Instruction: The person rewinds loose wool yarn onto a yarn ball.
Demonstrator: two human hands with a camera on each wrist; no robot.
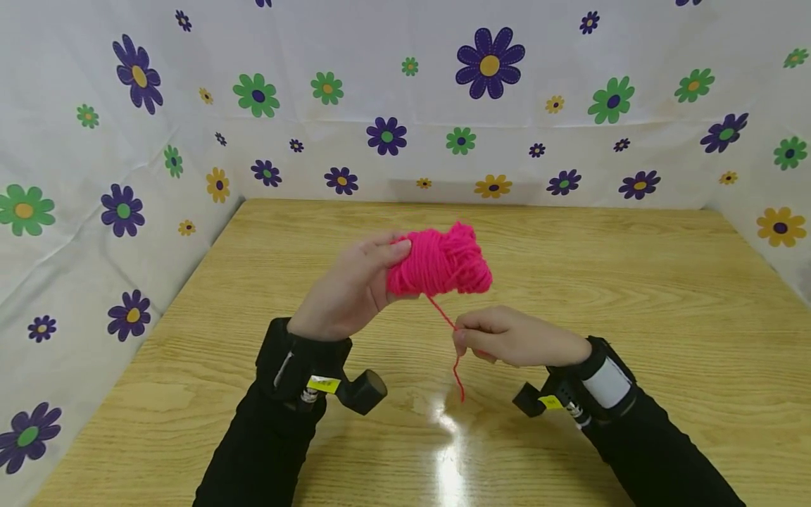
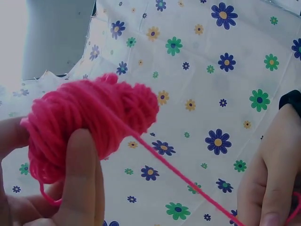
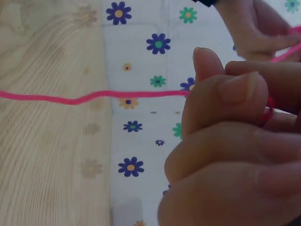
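A bundle of bright pink yarn [image 1: 437, 262] is held up over the table by my left hand [image 1: 351, 285], thumb on its near face and fingers behind. In the left wrist view the fingers grip one end of the wound yarn [image 2: 89, 122]. One strand [image 1: 441, 312] runs taut from the bundle's underside down to my right hand [image 1: 507, 336]. There the curled fingers and thumb pinch it. Below the pinch the loose tail [image 1: 459, 380] hangs down; the right wrist view shows this tail [image 3: 70, 100] coming out from between the fingers.
A light wood-grain table [image 1: 602, 267] spreads under both hands. White cloth with purple, green and yellow flowers [image 1: 355, 49] stands along its back and sides. Both wrists carry strapped-on cameras [image 1: 364, 391] over black sleeves. Light glares off the table's near middle.
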